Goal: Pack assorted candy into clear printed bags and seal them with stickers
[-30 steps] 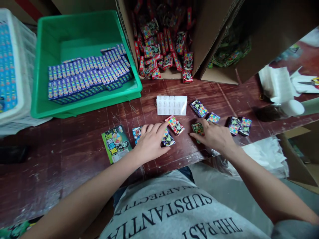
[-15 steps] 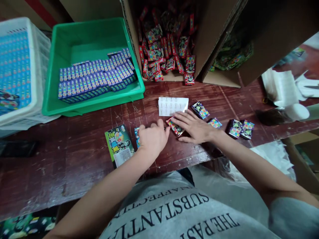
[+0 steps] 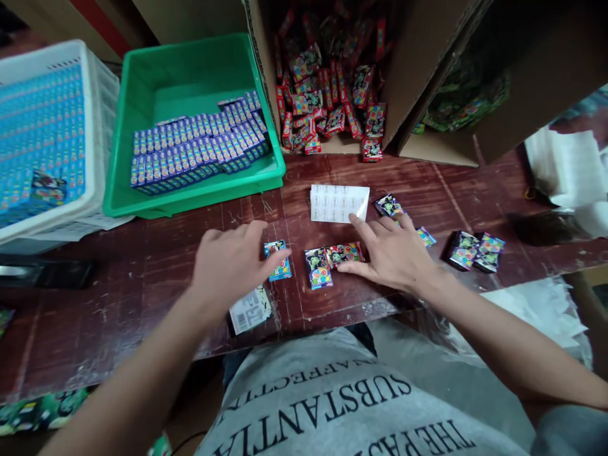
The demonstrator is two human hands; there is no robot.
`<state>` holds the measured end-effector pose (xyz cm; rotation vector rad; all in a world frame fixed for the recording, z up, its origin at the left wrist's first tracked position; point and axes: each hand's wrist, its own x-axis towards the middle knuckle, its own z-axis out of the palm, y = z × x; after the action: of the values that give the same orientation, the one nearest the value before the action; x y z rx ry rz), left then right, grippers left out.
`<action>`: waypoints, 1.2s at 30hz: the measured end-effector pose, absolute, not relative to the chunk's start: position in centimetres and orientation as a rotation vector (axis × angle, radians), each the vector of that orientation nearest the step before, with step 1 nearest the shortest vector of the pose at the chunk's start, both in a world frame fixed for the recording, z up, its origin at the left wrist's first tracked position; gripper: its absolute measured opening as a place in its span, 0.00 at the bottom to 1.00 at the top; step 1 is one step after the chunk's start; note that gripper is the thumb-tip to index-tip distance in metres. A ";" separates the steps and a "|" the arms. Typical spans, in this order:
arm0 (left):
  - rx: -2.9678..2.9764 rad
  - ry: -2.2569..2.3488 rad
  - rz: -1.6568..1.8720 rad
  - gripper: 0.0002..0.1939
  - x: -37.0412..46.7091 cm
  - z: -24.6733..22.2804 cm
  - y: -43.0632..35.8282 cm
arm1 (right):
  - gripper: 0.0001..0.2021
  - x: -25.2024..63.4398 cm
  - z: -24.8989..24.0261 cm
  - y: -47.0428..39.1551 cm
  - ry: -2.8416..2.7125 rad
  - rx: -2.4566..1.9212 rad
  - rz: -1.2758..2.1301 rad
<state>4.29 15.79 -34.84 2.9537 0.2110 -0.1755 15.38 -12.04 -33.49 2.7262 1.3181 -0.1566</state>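
My left hand is over the table, fingers stretched out and thumb apart. Its thumb tip overlaps a small blue box; contact is unclear. Partly hidden below this hand lies a package with a barcode label. A small purple box lies between the hands, its side against a small red box. My right hand has its thumb and index finger spread around the red box's right end. Its index fingertip is at the lower edge of a white sticker sheet. Dark boxes lie beyond its fingers.
A green bin holds rows of purple boxes. Left of it, a white basket is filled with blue ones. A carton of red boxes stands behind the sheet. More dark boxes lie to the right, near a jar.
My left hand has moved left, away from the red box, and its fingers have spread. The purple box now shows beside the red one. My right hand has shifted right, uncovering more red box.
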 end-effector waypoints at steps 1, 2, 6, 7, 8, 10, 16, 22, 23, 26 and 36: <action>2.944 0.079 -0.200 0.40 3.4 -35.3 17.9 | 0.45 15.8 -33.3 -12.5 1.513 2.662 -0.220; 2.921 -0.054 -0.258 0.45 2.4 -36.0 19.9 | 0.41 16.3 -33.2 -12.8 1.699 2.581 -0.298; 2.860 -0.404 -0.462 0.61 -1.2 -38.8 24.9 | 0.30 16.8 -34.2 -12.5 1.864 2.500 -0.478; 2.847 -0.480 -0.504 0.62 -1.9 -39.1 25.4 | 0.29 16.6 -34.5 -12.0 1.787 2.555 -0.477; 2.831 -0.555 -0.540 0.61 -2.4 -39.3 25.6 | 0.29 16.2 -34.8 -11.6 1.689 2.614 -0.473; 2.788 -0.703 -0.590 0.59 -3.2 -39.0 25.5 | 0.34 15.5 -35.3 -10.7 1.477 2.717 -0.469; 2.736 -0.971 -0.528 0.46 -3.9 -38.3 24.6 | 0.54 15.5 -36.7 -8.6 1.938 2.598 -0.297; 2.904 -0.440 -0.349 0.39 -6.5 -39.1 24.4 | 0.49 15.4 -39.9 -3.0 2.318 2.374 -0.479; 2.900 -0.297 -0.335 0.40 -7.1 -39.4 24.4 | 0.46 15.2 -40.3 -2.0 2.327 2.407 -0.509; 2.832 0.061 -0.301 0.39 -9.1 -40.2 24.1 | 0.41 14.3 -40.6 -0.4 2.354 2.555 -0.623; 2.578 -0.029 -0.069 0.43 -9.2 -40.4 23.0 | 0.44 13.5 -38.2 0.7 2.537 2.305 -1.093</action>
<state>-9.18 23.04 -40.40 2.5777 -0.0286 -0.0693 13.46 0.73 -38.17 2.3048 2.5371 -1.0932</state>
